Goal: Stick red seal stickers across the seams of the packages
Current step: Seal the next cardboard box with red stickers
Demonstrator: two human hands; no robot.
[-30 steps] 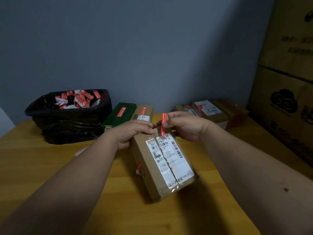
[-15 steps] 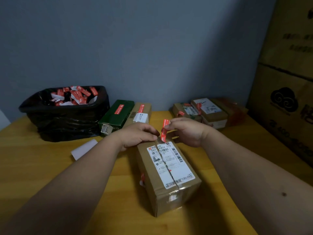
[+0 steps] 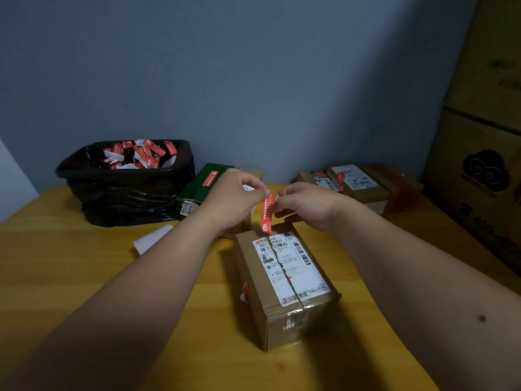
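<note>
Brown package [image 3: 284, 280] lies near the surface's [image 3: 84, 277] front edge, label split along its seam. Both hands pinch one red seal sticker [image 3: 267, 213] above the package's far end: left hand [image 3: 239, 197] grip at the top, right hand [image 3: 303, 204] beside it. Advice: centre strip crosswise over seam, lower flat, then press outward.

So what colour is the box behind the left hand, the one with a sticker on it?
Dark green box, with a red sticker on top; head view shows it.
</note>
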